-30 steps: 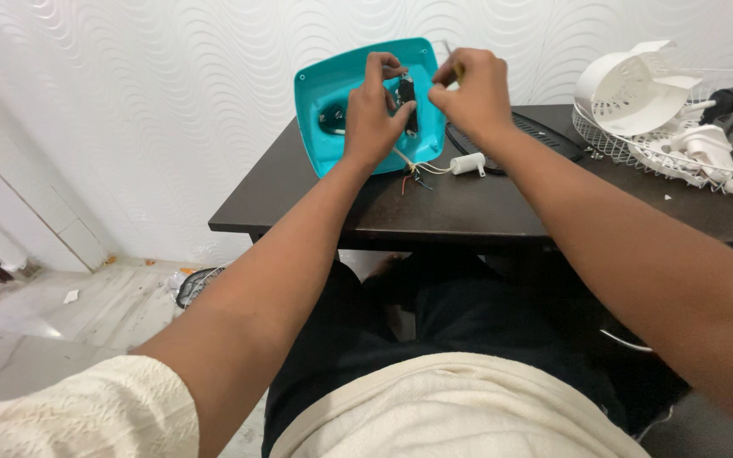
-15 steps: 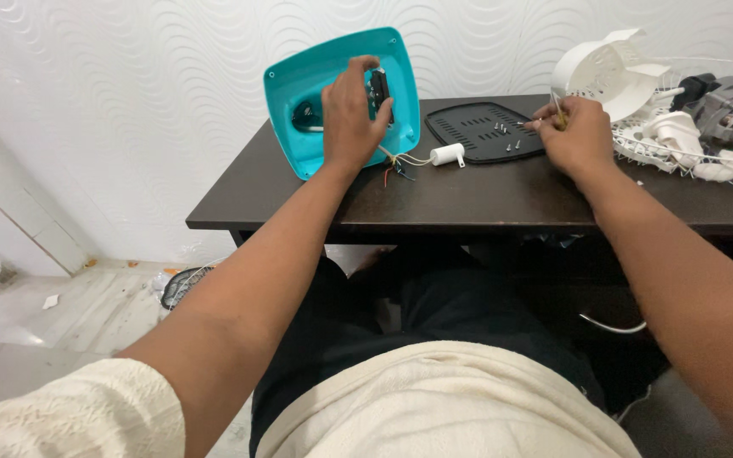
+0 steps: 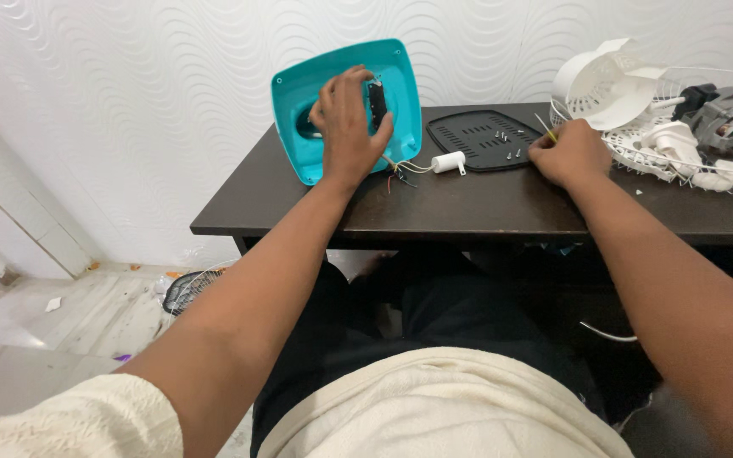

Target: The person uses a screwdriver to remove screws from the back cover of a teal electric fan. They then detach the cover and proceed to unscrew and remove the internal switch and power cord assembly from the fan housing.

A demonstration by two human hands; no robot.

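Note:
A teal plastic housing (image 3: 400,93) stands tilted on the dark table (image 3: 468,208), leaning toward the wall. My left hand (image 3: 345,127) presses on its inner face, holding a black part (image 3: 377,100) there. Coloured wires (image 3: 400,172) run from the housing to a small white cylinder (image 3: 448,161). My right hand (image 3: 568,153) rests on the table at the right edge of a black vented plate (image 3: 477,136), fingers closed on a thin yellow-handled tool (image 3: 545,127). Small screws (image 3: 502,140) lie on the plate.
A white wire fan guard (image 3: 646,157) at the right holds white fan parts (image 3: 608,85) and a grey motor (image 3: 727,114). A wavy white wall stands behind the table. Another round guard (image 3: 193,288) lies on the floor below left.
My right hand left the housing, swung right to the vented plate, and now sits slightly lower beside it. My left hand stayed on the housing.

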